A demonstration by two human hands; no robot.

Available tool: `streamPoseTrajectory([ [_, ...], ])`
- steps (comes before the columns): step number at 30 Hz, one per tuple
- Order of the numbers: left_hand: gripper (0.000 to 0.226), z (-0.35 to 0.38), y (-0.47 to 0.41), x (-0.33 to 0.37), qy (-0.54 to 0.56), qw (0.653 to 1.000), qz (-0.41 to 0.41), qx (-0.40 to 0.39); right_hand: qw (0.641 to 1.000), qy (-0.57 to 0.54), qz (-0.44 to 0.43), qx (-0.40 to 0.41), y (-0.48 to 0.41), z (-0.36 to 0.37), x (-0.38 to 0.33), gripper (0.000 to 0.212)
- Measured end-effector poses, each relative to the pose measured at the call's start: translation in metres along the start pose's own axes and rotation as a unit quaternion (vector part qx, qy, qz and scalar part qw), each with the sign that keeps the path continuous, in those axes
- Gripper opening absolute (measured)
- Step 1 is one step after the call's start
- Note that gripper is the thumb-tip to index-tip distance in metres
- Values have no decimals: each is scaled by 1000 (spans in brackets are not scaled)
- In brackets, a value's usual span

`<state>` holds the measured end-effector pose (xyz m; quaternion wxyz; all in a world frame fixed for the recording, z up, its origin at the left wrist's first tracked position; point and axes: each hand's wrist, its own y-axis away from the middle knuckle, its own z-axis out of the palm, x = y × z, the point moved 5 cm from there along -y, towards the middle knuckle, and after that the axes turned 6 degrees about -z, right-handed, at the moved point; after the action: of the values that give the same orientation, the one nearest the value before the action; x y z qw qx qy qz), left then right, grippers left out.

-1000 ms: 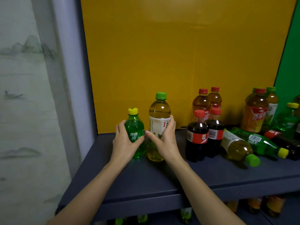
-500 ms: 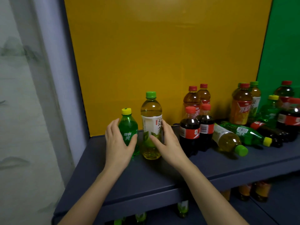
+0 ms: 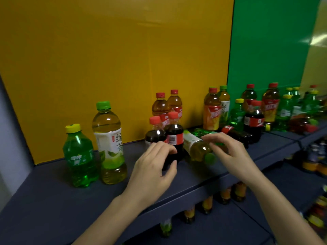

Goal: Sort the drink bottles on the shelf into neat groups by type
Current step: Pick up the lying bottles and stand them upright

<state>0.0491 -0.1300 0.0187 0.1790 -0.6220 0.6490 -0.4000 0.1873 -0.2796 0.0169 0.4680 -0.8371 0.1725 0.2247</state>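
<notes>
Tea bottle [image 3: 109, 138], soda bottle [image 3: 79, 156] released; left hand [image 3: 152, 167], right hand [image 3: 230, 152] moved rightward, fingers loose.

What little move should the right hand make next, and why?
Probably lower the right hand and grip the toppled green tea bottle lying just under its spread fingers. It lies on its side beside the cola bottles, while a matching green tea bottle stands upright further left, so it likely belongs there.

Place: we read this as a shop aisle.
Signs: we see drink bottles [image 3: 212, 112] crowding a dark shelf [image 3: 53, 200], more on the tier below [image 3: 286, 184].
</notes>
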Motion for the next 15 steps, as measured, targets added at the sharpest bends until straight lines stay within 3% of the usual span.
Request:
streamPoseTrajectory([
  [5, 28, 56, -31, 15, -30, 998, 7, -55, 999, 33, -5, -35, -20, -53, 60, 27],
  [9, 35, 89, -56, 17, -43, 997, -6, -65, 989, 70, -50, -122, -48, -74, 99, 32],
  [12, 68, 109, -66, 17, -177, 981, 26, -76, 959, 128, -123, -222, -71, -77, 122, 37],
  [15, 88, 121, -74, 20, -263, 957, 44, -114, 904, 206, -214, -307, -87, -72, 134, 49],
])
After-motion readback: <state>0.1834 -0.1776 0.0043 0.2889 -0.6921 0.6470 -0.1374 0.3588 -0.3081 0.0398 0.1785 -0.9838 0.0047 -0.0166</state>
